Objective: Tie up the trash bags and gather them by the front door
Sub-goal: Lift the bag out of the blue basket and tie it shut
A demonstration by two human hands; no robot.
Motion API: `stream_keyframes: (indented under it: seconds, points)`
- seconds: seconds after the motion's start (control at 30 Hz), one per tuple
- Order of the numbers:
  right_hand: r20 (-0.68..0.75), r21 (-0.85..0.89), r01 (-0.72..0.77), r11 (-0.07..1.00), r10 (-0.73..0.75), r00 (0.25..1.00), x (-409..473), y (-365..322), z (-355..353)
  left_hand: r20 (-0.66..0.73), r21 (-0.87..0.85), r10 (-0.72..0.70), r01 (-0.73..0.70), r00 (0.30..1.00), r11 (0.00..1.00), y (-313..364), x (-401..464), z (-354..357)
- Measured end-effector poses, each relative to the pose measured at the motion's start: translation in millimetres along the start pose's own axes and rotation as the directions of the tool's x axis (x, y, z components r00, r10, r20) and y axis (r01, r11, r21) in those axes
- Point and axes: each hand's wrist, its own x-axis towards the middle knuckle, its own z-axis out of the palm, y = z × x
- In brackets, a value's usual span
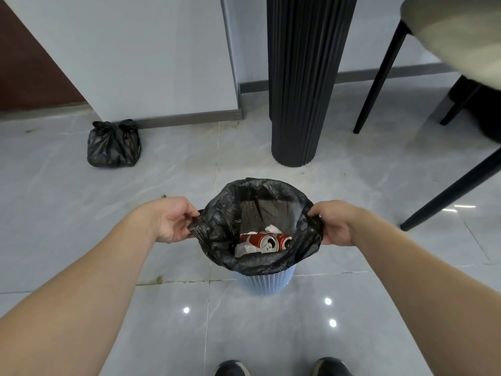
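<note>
My left hand (pixel 173 221) pinches the left flap of the black trash bag (pixel 219 234), fingers curled round a gathered bit of plastic. My right hand (pixel 332 223) grips the opposite flap the same way. Both flaps are pulled outward and a bit up, so the bag mouth stays stretched wide; I judge that's to free the liner from the rim and bring out two ears for knotting.

The bag sits in the blue perforated bin (pixel 267 280), which stands on the grey tile floor (pixel 81 213) right in front of my shoes (pixel 332 367), near the bottom edge of the floor in view. Liner is draped over the bin rim, only the bin's lower wall shows.

Inside the bag: two red cans (pixel 260 240) lying on their sides, white crumpled paper or plastic (pixel 245 249) beside them. Load is small, so the bag should lift easily and leave plenty of slack to tie.

A second black bag (pixel 113 143), already knotted, rests on the floor at its far left, against the baseboard of the white wall (pixel 135 50). Likely the gathering spot, though I can't confirm a door; a brown panel (pixel 29 63) shows at the far-left corner.

A dark ribbed column (pixel 301 77) stands behind the bin, with chair legs (pixel 379 77) toward the floor's right edge.

Step in hand, I judge: tying this one, not yet knotted.
</note>
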Motion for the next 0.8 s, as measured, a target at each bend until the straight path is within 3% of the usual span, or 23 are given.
stream_keyframes:
  seconds: [0.3, 0.53, 0.67, 0.8]
  points:
    - [-0.084, 0.051, 0.107, 0.993, -0.102, 0.991, -13.8, -5.7, 3.8, -0.044, 0.124, -0.020, 0.026, 0.999, 0.992, 1.7, -5.7, 17.1]
    - [-0.091, 0.079, 0.096, 0.992, -0.089, 0.992, -13.7, -6.0, 1.5, -0.043, -0.106, 0.038, -0.042, 0.998, 0.993, 9.9, -10.2, 16.4]
    - [-0.121, -0.005, 0.064, 0.998, -0.064, 0.991, -11.0, -3.4, 5.7, -0.019, 0.022, 0.028, -0.028, 0.999, 0.999, 6.4, -19.8, 22.7]
    - [-0.156, -0.087, 0.065, 0.994, -0.078, 0.985, -9.5, -3.7, 14.6, -0.101, 0.122, 0.064, -0.052, 0.993, 0.991, 8.0, -19.2, 27.2]
